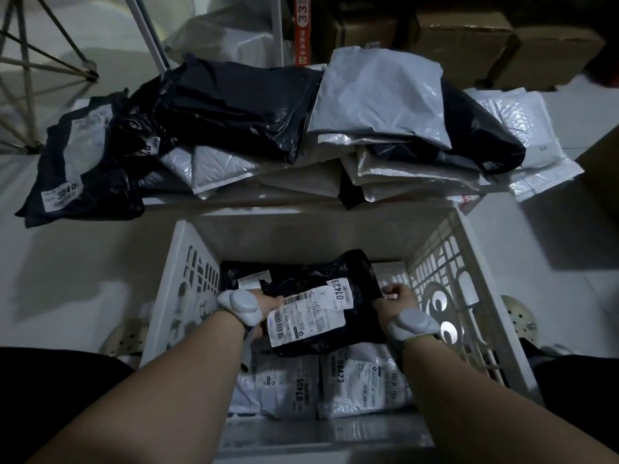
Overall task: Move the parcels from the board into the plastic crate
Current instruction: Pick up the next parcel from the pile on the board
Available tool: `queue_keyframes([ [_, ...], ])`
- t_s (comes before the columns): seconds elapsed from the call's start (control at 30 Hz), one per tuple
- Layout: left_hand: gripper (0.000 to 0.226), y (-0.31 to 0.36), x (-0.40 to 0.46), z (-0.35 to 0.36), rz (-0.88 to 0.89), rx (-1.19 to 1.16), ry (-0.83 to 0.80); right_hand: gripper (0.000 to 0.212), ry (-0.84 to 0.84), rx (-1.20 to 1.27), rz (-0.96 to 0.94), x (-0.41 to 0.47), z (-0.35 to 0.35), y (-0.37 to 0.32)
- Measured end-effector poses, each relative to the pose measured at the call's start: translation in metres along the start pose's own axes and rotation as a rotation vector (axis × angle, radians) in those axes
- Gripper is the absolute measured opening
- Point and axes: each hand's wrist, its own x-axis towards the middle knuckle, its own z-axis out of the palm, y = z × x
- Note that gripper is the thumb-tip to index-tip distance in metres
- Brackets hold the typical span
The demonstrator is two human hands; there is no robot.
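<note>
Two bare forearms reach down into the white slatted plastic crate [187, 262], each wrist wearing a grey strap-on sensor pod. Far left on the floor stands a pale metal frame of crossed rods [30, 61]. Next, on the low white board [234, 200] beyond the crate, a black poly mailer with a white label reading 3040 [73, 169] lies at the pile's left end, partly overhanging. The left hand [264, 308] has its fingers curled round the left edge of a black plastic parcel with a white barcode label marked 07423 [321, 306], which sits tilted inside the crate, above the other packages there. Under it, at the crate's near end, lie a white mailer numbered 07405 [288, 386] and, just beside it to the right, a white mailer numbered 08423 [365, 380]. Mid-pile on the board: a large crumpled black plastic bag [227, 105] over silver bubble mailers [207, 165]. The right hand [395, 298] pinches the same black parcel at its right edge, fingers curled, knuckles up. Right of centre on the board, a light grey poly mailer [378, 95] tops a stack of pale envelopes, and a white bubble envelope [526, 128] overhangs at the far right. Brown cardboard boxes [469, 38] stand behind, poorly lit.
</note>
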Motion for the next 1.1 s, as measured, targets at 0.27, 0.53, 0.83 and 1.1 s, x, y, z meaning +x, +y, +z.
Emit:
queue_keyframes([
  [0.27, 0.024, 0.003, 0.03, 0.01, 0.169, -0.212, 0.26, 0.031, 0.036, -0.138, -0.064, 0.015, -0.012, 0.002],
  [0.53, 0.022, 0.028, 0.047, 0.04, 0.134, -0.147, -0.024, 0.032, -0.02, -0.296, 0.105, 0.039, -0.032, -0.002],
  [0.83, 0.044, 0.084, 0.055, 0.073, 0.067, 0.075, -0.131, 0.04, 0.053, -0.506, 0.097, 0.067, -0.036, -0.007],
  [1.1, 0.055, 0.081, 0.069, 0.077, 0.284, 0.547, 0.041, 0.052, 0.212, -0.497, -0.047, 0.068, -0.027, -0.005],
])
